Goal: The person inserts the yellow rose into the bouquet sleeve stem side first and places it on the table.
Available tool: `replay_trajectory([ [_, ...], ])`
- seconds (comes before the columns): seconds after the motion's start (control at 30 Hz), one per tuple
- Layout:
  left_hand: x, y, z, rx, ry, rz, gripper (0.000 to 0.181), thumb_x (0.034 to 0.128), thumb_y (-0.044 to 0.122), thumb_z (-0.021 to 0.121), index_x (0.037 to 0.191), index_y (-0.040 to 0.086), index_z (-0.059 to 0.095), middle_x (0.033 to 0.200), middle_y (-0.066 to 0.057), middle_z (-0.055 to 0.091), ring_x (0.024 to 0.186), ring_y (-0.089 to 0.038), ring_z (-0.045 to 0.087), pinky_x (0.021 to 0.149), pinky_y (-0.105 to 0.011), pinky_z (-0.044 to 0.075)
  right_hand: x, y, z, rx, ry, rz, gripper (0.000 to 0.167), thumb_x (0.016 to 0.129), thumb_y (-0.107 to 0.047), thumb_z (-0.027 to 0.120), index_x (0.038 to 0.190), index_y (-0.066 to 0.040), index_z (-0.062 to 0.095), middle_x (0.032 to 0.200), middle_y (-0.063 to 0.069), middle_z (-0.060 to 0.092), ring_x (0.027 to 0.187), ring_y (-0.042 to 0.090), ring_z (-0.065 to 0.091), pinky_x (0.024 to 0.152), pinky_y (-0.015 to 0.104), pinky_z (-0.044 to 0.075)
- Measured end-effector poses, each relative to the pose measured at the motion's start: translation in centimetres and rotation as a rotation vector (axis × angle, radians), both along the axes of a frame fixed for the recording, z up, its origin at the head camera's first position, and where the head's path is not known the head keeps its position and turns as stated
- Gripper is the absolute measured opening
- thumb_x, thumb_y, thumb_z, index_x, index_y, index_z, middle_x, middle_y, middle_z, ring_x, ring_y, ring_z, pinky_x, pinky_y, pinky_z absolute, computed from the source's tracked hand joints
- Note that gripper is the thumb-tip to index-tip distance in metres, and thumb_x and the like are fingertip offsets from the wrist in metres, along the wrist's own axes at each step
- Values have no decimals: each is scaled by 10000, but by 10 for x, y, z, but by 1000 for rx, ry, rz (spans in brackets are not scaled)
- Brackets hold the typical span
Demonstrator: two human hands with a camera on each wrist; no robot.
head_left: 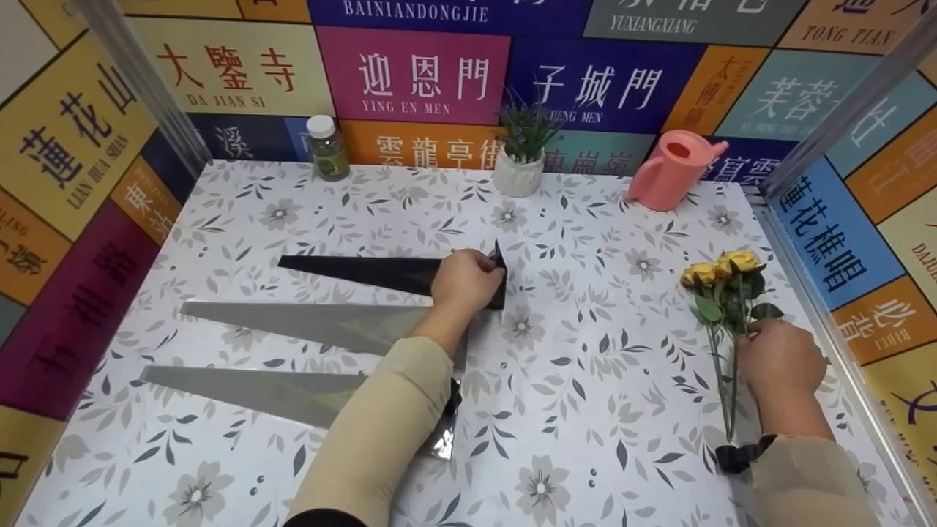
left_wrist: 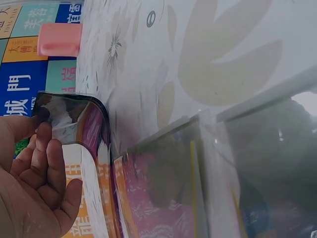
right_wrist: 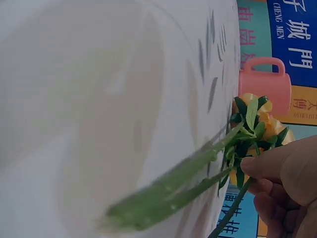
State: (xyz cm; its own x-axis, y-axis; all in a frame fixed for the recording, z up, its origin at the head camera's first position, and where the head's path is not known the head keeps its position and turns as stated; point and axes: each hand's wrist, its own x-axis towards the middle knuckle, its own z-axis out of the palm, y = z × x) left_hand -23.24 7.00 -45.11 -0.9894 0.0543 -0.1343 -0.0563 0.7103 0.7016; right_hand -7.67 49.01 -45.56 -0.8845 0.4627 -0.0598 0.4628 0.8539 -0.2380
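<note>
Left hand (head_left: 465, 279): our grip pinches the wide edge of the black wrapper (head_left: 366, 272), raised off the worktop (head_left: 578, 366); its narrow tip looks flat, pointing left. Right hand (head_left: 785, 360): grip pinches a stem of the yellow roses (head_left: 738, 261) just below the blooms, at the right side, well apart from the wrapper. Blooms point away from us, cut ends toward us. Can't tell if the stems bear on the worktop.

Step in hand looks like lifting that wide edge. We'd pinch at the very rim with light pressure; film looks thin, likely to crease. Lift slowly so the tip doesn't drag toward the 2 grey wrappers (head_left: 315, 322) beside it. If it's 2 layers (can't tell), we should roll thumb against finger to part them. Right side: hold by the stems, no load on petals
</note>
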Motion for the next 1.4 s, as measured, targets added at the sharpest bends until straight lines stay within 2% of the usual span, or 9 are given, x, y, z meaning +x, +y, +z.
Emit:
replay_trajectory([
  [0.3,2,-2,0,24,18,-20,179,979,329,746,1046,172,802,1051,5,765,974,-220,709,857,-418,561,1,-7,8,16,58,4,451,1028,-122,528,1439,58,569,1307,415,581,960,611,610,632,622,502],
  [0.43,2,-2,0,21,22,-16,176,973,330,749,1036,176,805,1044,8,767,970,-220,708,859,-419,559,1,-12,15,29,101,2,457,1049,-102,533,1465,88,531,1287,412,587,1012,608,601,666,631,514],
  [0.63,1,-1,0,23,19,-13,165,971,324,752,1021,176,804,1031,12,764,965,-216,703,861,-412,556,-3,-30,35,13,262,-4,425,1068,-108,573,1456,64,565,1173,334,655,1047,535,608,811,623,487],
  [0.73,1,1,1,12,18,-13,163,969,331,753,1013,182,805,1029,16,763,969,-215,703,863,-411,556,-8,-42,44,-34,367,-26,407,1069,-149,603,1450,-6,617,1163,265,686,969,373,652,765,444,503],
  [0.83,0,3,2,6,20,-17,162,966,341,756,1007,193,808,1032,24,765,975,-211,705,865,-407,557,-15,-53,52,-118,485,-61,391,1056,-188,646,1435,-93,664,1134,169,711,830,93,622,635,205,441],
  [0.93,-1,6,3,12,26,-18,152,961,338,766,1006,200,813,1034,33,769,985,-205,709,872,-400,556,-26,-67,60,-248,610,-80,374,1031,-185,689,1400,-123,699,1034,0,694,764,-54,527,594,98,412],
  [1.1,0,8,4,10,22,-15,141,961,329,775,1014,206,818,1043,38,773,1001,-197,710,882,-389,554,-48,-91,73,-457,795,-75,366,988,-107,737,1352,-63,717,919,-160,622,750,15,586,645,113,480],
  [1.23,1,8,5,-7,15,-22,146,968,333,765,1022,208,817,1060,34,773,1014,-200,712,883,-390,558,-62,-115,78,-591,920,-74,346,973,-56,744,1317,-25,723,935,-97,653,757,65,613,709,142,528],
  [1.4,1,10,5,-13,19,-24,146,966,331,768,1004,201,821,1032,36,777,990,-199,717,878,-383,558,-74,-156,76,-783,1120,-8,283,943,44,745,1225,20,734,918,6,688,743,136,658,747,200,575],
])
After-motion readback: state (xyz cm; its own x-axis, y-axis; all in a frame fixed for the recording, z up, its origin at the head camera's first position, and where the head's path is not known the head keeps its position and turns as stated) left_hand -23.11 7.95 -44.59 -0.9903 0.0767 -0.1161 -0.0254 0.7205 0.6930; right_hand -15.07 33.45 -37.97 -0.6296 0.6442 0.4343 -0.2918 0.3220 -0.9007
